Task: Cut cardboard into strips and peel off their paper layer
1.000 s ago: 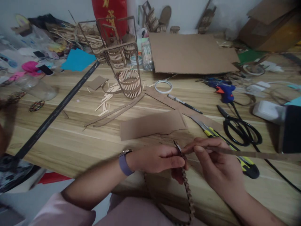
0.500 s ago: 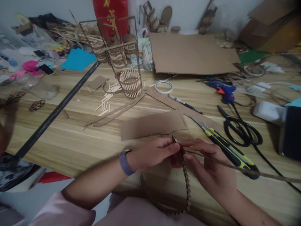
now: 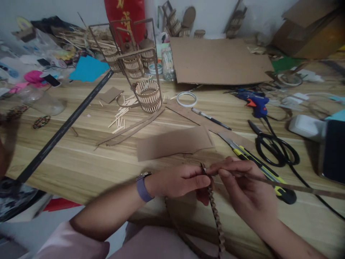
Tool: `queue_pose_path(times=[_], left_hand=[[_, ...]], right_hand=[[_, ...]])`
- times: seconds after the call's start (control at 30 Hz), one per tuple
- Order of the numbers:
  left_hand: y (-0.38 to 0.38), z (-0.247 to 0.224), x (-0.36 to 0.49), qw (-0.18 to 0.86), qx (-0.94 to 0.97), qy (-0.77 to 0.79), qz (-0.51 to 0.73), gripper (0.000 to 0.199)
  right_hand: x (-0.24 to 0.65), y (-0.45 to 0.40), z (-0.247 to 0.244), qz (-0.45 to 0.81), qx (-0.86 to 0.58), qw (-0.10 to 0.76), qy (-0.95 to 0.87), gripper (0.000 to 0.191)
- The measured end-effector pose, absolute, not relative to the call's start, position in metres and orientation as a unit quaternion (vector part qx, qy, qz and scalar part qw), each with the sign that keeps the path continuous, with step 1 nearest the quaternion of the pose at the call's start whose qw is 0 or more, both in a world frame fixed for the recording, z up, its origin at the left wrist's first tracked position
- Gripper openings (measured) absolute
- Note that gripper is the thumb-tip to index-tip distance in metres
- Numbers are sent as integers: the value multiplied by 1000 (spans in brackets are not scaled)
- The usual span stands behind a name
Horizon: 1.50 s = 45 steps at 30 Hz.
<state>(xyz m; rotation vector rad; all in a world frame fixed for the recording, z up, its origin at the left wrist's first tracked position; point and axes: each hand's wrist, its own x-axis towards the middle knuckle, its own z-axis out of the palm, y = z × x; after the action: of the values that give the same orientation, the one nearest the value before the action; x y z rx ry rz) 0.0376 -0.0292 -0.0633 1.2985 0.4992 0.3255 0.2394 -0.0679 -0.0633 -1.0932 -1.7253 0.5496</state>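
Above the near table edge, my left hand (image 3: 179, 182) pinches a corrugated cardboard strip (image 3: 215, 212) between thumb and fingers. Its wavy ridges show as it hangs in a long loop toward my lap. My right hand (image 3: 249, 185), with thumb and forefinger pressed together, grips a narrow brown cardboard strip (image 3: 296, 187) that runs off past the right edge. The fingertips of both hands almost meet at the top of the corrugated strip. Whether the two strips are joined there is hidden by my fingers. Just beyond lies a flat cardboard piece (image 3: 175, 142).
A yellow-black utility knife (image 3: 265, 171), black scissors (image 3: 277, 149) and a blue glue gun (image 3: 257, 106) lie on the right. Farther back stand a small stick basket (image 3: 148, 97), a roll of tape (image 3: 186, 99) and a large cardboard sheet (image 3: 221, 61). A dark bar (image 3: 67, 124) crosses the left side.
Both hands have come slightly nearer to me, and the right thumb has closed up against the forefinger on the narrow strip. The corrugated loop hangs lower.
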Motion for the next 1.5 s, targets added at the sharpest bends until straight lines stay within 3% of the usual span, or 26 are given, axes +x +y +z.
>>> queue_pose_path(times=[0.47,0.67,0.83,1.07,1.23,1.5], left_hand=[[-31,-61,40,778,544,271,160,29],[-30,-66,43,784,504,289,220,47],[-29,-68,43,774,511,288,239,61],[-29,-62,41,762,568,250,186,57],[-30,-60,41,770,562,245,177,51],[-29,-54,40,751,603,222,152,41]], right_hand=[[237,-66,-63,226,-492,505,-672,8],[237,-70,-70,192,-467,501,-703,4],[235,-68,-69,189,-441,491,-727,14],[237,-68,-62,210,-487,487,-694,6],[234,-64,-55,219,-517,487,-668,27],[240,-56,-63,356,-564,492,-560,38]])
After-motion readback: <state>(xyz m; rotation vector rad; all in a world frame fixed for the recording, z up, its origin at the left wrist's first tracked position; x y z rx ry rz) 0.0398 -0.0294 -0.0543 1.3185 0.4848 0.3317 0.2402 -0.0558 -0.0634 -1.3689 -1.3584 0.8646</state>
